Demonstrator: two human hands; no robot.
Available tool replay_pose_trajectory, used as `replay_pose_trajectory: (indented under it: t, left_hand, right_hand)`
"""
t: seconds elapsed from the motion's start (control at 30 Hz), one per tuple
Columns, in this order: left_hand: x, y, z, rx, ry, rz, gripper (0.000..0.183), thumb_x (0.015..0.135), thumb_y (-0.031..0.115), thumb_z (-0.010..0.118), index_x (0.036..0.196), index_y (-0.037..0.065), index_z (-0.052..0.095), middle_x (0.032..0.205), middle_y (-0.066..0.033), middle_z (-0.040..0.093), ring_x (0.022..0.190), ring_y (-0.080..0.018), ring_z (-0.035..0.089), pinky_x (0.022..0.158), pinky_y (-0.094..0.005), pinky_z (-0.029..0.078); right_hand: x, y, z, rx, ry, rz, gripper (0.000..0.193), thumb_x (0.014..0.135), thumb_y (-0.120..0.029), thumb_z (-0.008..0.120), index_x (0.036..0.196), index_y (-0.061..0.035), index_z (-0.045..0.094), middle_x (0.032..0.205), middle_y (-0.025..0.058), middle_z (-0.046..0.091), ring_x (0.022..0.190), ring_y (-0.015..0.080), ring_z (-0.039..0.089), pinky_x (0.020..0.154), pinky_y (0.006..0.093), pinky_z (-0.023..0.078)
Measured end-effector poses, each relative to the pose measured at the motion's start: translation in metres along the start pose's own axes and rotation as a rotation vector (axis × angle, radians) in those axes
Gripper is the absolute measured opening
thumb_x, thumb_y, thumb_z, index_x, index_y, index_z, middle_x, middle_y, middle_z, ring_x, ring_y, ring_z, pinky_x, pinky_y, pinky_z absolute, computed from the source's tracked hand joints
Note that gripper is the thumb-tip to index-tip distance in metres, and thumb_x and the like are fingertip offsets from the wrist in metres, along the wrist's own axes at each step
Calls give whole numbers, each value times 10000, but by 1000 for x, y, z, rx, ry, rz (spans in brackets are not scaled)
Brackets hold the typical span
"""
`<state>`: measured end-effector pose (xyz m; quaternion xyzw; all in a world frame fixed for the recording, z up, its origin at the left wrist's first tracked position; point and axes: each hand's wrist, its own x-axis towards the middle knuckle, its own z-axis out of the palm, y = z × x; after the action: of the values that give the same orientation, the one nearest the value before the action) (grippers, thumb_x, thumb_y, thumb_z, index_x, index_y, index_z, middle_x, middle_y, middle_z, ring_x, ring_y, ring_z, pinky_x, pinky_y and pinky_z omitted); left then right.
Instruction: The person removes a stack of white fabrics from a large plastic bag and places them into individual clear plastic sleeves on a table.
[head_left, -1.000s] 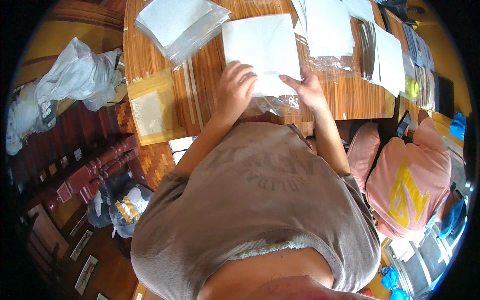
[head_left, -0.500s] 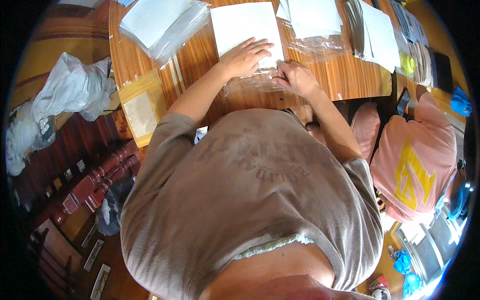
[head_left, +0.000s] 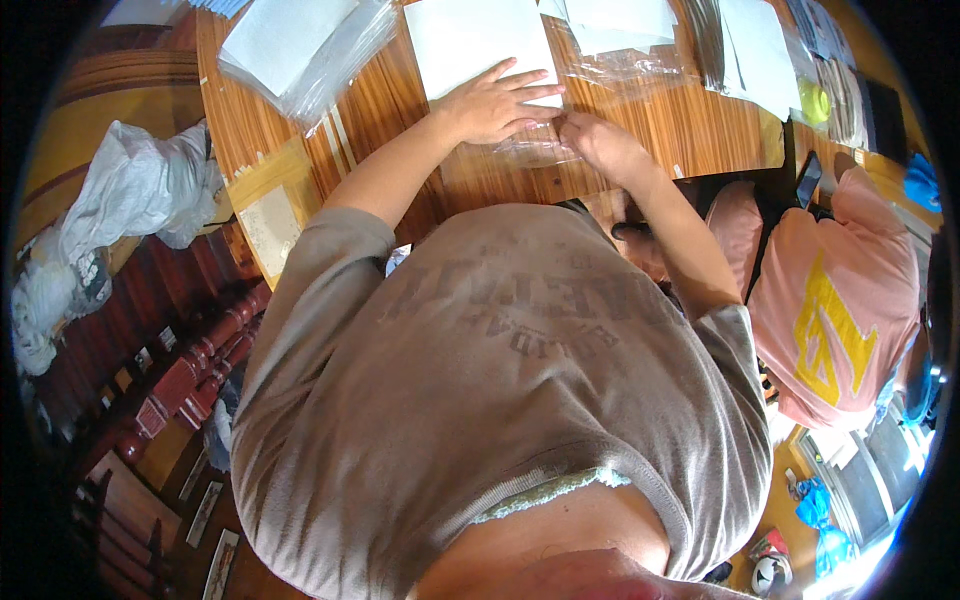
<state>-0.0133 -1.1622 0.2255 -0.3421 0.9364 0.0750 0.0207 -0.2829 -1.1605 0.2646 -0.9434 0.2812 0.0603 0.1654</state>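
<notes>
A white sheet (head_left: 475, 45) lies on the wooden table (head_left: 400, 100) in front of me, and a clear plastic sleeve (head_left: 505, 158) shows at its near end. My left hand (head_left: 503, 105) rests flat over the sheet's near part with fingers spread. Beside the sheet's near right corner, my right hand (head_left: 600, 145) is closed, its fingers pinched on the plastic sleeve's edge. The fingertips there are partly hidden. How much of the sheet lies inside the sleeve I cannot tell.
A stack of white sheets in clear plastic (head_left: 290, 50) lies on the left. More white sheets (head_left: 620, 25) and a fanned pile (head_left: 755, 70) lie to the right. A person in a pink shirt (head_left: 830, 310) sits at my right. White plastic bags (head_left: 135, 190) stand at the left.
My left hand's fingers have spread wider over the sheet. My right hand's fingers have drawn together at the sleeve's edge. The whole view has shifted slightly.
</notes>
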Motion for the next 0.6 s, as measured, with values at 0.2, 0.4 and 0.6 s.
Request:
replay_pose_trajectory:
  t: [0.2, 0.4, 0.6]
  left_hand:
    - [-1, 1, 5, 3, 40, 20, 489, 1157, 478, 379, 1644, 456, 415, 1789, 138, 243, 1665, -155, 176, 1383, -546, 87]
    - [4, 5, 11, 23, 69, -10, 487, 1151, 465, 423, 1638, 464, 419, 1783, 134, 266, 1660, -154, 195, 1376, -552, 119]
    - [1, -5, 10, 142, 53, 40, 686, 1037, 432, 639, 1667, 461, 369, 1791, 146, 240, 1659, -156, 198, 1370, -539, 183]
  right_hand:
    - [-15, -38, -20, -302, 37, -92, 311, 889, -58, 704, 1176, 60, 691, 1208, 188, 718, 1039, 298, 766, 854, 371, 672]
    - [-19, -71, -21, -207, -167, -83, 353, 918, -197, 734, 1210, 0, 714, 1044, 192, 752, 965, 317, 788, 784, 396, 657]
    - [23, -88, -58, -17, 210, 218, 368, 942, -374, 772, 1111, -48, 749, 1075, 150, 755, 966, 316, 766, 891, 451, 635]
